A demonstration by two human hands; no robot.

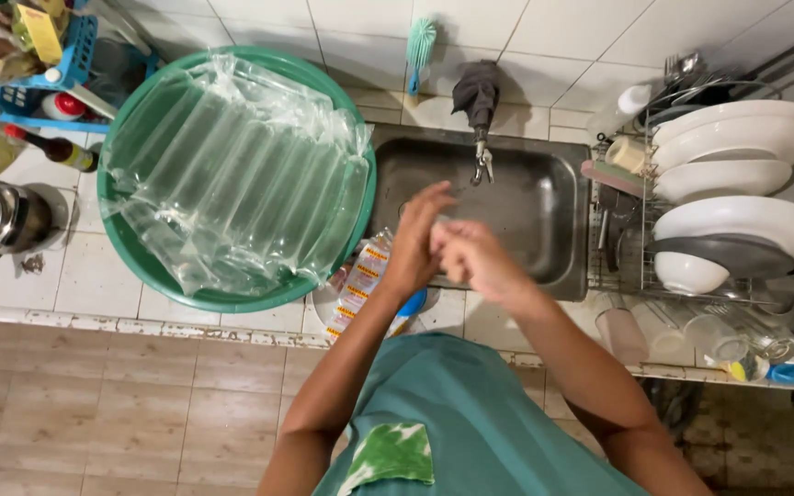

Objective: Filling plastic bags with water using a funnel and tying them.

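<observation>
Hands meet over the steel sink's front edge: left hand flat-open against loosely curled right hand, gripping nothing I can see. I'd judge an elbow could knock the bottle lying at the counter lip beside the green basin.

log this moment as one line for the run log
left hand pressed against right hand, nothing seen held | over grey steel sink | tap behind | green round plastic basin at left

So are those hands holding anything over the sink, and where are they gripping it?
It cannot be told. The left hand and right hand are pressed together above the sink, blurred, and no object shows between them.
</observation>
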